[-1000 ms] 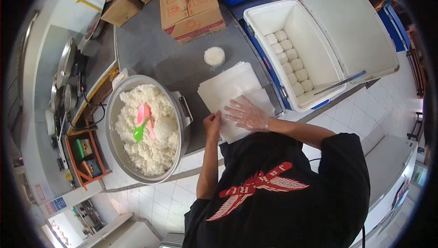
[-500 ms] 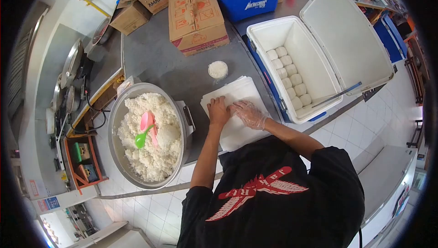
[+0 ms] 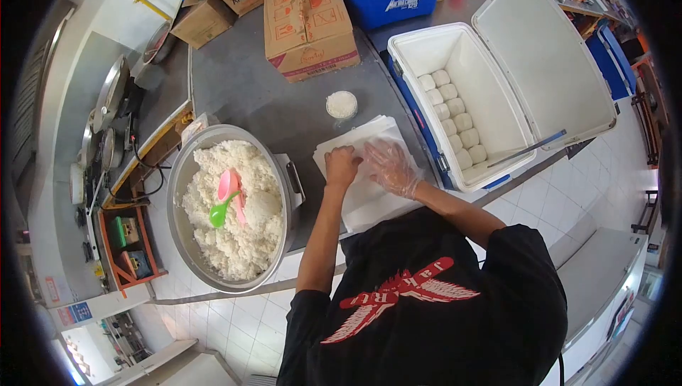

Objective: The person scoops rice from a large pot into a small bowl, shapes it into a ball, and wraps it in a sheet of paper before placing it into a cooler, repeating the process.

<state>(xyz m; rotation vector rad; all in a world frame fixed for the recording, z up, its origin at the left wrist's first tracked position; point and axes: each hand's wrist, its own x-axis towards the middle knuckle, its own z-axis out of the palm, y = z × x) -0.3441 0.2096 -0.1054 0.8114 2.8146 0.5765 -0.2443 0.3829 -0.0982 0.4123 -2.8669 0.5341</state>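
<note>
A stack of white paper sheets [image 3: 369, 205] lies on the dark counter in front of me. My left hand [image 3: 342, 166], bare, is at the stack's left side, its fingers curled down and closed on the paper. On the right, my right hand [image 3: 391, 168] wears a clear plastic glove and rests flat on the sheets with its fingers stretched out. Just beyond the stack stands a small round cup of rice [image 3: 342, 105]. Left of the hands is a big metal pot [image 3: 176, 205] full of cooked rice [image 3: 234, 251], with a pink spoon [image 3: 229, 185] and a green spoon [image 3: 219, 215] on top.
An open cooler [image 3: 527, 166] to the right holds rows of round white wrapped bundles [image 3: 455, 107]; its lid [image 3: 543, 52] leans back. A cardboard box [image 3: 310, 27] and a blue cooler [image 3: 387, 2] stand at the back. Pans [image 3: 112, 95] line the far left.
My right hand has slid slightly forward over the paper and its fingers have stretched out. My left hand has shifted a little forward, with its fingers curled more tightly.
</note>
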